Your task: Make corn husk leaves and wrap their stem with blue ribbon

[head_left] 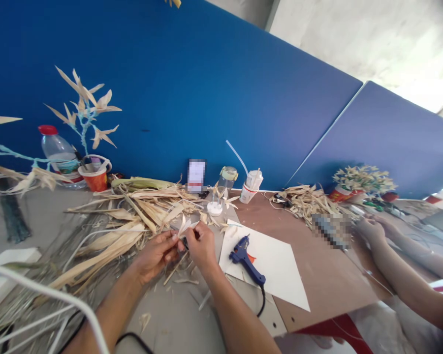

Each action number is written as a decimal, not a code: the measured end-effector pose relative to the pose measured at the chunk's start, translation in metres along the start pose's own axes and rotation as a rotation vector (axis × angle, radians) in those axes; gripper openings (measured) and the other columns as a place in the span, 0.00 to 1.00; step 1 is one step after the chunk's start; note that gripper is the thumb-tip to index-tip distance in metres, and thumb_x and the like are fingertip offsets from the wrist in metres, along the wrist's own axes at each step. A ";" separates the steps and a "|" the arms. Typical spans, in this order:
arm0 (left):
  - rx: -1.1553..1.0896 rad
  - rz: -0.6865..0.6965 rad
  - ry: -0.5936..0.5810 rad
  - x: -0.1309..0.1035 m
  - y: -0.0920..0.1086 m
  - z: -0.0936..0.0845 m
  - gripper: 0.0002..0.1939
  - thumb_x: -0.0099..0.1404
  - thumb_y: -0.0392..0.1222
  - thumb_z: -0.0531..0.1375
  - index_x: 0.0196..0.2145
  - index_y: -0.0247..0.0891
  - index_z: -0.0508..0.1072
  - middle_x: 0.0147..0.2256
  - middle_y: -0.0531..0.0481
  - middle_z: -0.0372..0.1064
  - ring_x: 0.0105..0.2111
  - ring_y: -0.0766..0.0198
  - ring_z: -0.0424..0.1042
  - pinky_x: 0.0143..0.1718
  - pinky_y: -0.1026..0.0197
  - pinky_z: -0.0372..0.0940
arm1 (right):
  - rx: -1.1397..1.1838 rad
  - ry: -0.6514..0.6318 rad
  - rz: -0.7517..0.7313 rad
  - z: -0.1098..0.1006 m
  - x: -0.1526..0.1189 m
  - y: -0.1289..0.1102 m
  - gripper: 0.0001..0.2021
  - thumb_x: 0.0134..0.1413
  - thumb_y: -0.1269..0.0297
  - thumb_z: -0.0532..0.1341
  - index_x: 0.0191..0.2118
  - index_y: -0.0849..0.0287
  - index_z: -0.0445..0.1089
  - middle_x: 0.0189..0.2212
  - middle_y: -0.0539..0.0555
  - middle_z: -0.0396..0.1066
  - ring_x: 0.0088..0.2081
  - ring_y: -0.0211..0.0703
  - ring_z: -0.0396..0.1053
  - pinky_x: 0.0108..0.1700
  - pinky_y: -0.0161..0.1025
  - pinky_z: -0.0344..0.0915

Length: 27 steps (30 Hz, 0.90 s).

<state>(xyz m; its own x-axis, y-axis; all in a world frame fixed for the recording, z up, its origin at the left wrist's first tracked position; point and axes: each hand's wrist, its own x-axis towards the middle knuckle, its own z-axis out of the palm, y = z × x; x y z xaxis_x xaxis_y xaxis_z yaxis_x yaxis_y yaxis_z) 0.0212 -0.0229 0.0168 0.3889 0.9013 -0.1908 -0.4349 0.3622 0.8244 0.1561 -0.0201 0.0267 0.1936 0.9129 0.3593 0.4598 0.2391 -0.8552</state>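
Near the middle of the table, my left hand [157,255] and my right hand [202,244] meet at a small pale husk flower [185,227]. The fingers of my left hand pinch its base from the left. My right hand has its fingertips closed on the flower from the right; its petals point up between the hands. A small dark item shows between the fingers, too hidden to name. Just behind lies a heap of dry husks [151,204]. To the right, a blue glue gun [247,260] rests on a white sheet [280,275].
At the left stand a husk-flower branch [84,120], a bottle [61,152] and a red cup [95,177]. A phone [196,176], jar [227,179] and paper cup [248,191] line the blue partition [206,88]. White cables [64,295] cross the lower left. Another person's hands [372,228] are at right.
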 end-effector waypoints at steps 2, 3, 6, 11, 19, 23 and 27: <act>0.003 -0.001 -0.001 0.000 0.000 0.000 0.08 0.58 0.39 0.63 0.31 0.32 0.69 0.24 0.51 0.70 0.14 0.79 0.54 0.19 0.72 0.53 | -0.052 0.003 -0.058 0.000 -0.001 -0.001 0.13 0.50 0.66 0.54 0.17 0.57 0.56 0.19 0.46 0.56 0.23 0.36 0.56 0.27 0.34 0.51; 0.005 -0.003 -0.002 0.000 0.000 0.000 0.08 0.58 0.39 0.63 0.31 0.32 0.69 0.24 0.51 0.71 0.14 0.79 0.54 0.19 0.72 0.53 | -0.073 0.000 -0.084 -0.001 -0.001 -0.001 0.13 0.50 0.67 0.53 0.17 0.57 0.56 0.19 0.47 0.56 0.23 0.36 0.56 0.27 0.34 0.51; 0.009 -0.001 -0.003 0.000 0.000 0.000 0.08 0.58 0.39 0.63 0.32 0.32 0.69 0.24 0.51 0.71 0.14 0.79 0.54 0.19 0.72 0.53 | -0.099 -0.003 -0.120 -0.002 -0.001 -0.002 0.13 0.50 0.68 0.53 0.17 0.57 0.56 0.20 0.47 0.56 0.24 0.36 0.56 0.28 0.35 0.51; 0.023 0.013 0.002 0.000 0.001 0.000 0.08 0.58 0.40 0.63 0.32 0.32 0.70 0.24 0.51 0.71 0.14 0.79 0.54 0.19 0.72 0.53 | -0.061 0.003 -0.057 -0.003 0.000 -0.003 0.13 0.50 0.67 0.53 0.17 0.57 0.57 0.19 0.47 0.58 0.24 0.36 0.57 0.27 0.34 0.52; 0.031 0.006 0.007 -0.001 0.002 0.001 0.09 0.57 0.40 0.64 0.30 0.31 0.71 0.23 0.50 0.70 0.13 0.79 0.54 0.18 0.71 0.52 | 0.156 -0.106 0.132 -0.001 0.001 -0.001 0.10 0.47 0.65 0.53 0.18 0.59 0.61 0.17 0.46 0.58 0.23 0.36 0.57 0.26 0.33 0.52; 0.012 -0.018 -0.003 0.000 0.003 0.001 0.09 0.56 0.40 0.65 0.29 0.31 0.71 0.22 0.51 0.70 0.13 0.80 0.52 0.17 0.71 0.53 | 0.227 -0.135 0.159 0.000 0.001 -0.001 0.10 0.48 0.64 0.54 0.20 0.59 0.63 0.18 0.46 0.60 0.23 0.36 0.56 0.26 0.33 0.52; -0.077 -0.040 -0.004 -0.001 0.003 -0.002 0.08 0.55 0.38 0.65 0.29 0.32 0.70 0.22 0.53 0.69 0.13 0.80 0.51 0.19 0.71 0.55 | 0.218 -0.111 0.094 0.001 0.000 -0.002 0.12 0.48 0.62 0.55 0.18 0.58 0.60 0.18 0.46 0.58 0.24 0.36 0.56 0.28 0.33 0.53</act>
<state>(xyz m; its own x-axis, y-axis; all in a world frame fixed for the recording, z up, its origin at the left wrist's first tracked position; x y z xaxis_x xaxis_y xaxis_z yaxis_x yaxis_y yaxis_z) 0.0180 -0.0222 0.0185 0.4106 0.8848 -0.2203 -0.4798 0.4151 0.7730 0.1544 -0.0208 0.0285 0.1252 0.9622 0.2418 0.2444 0.2063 -0.9475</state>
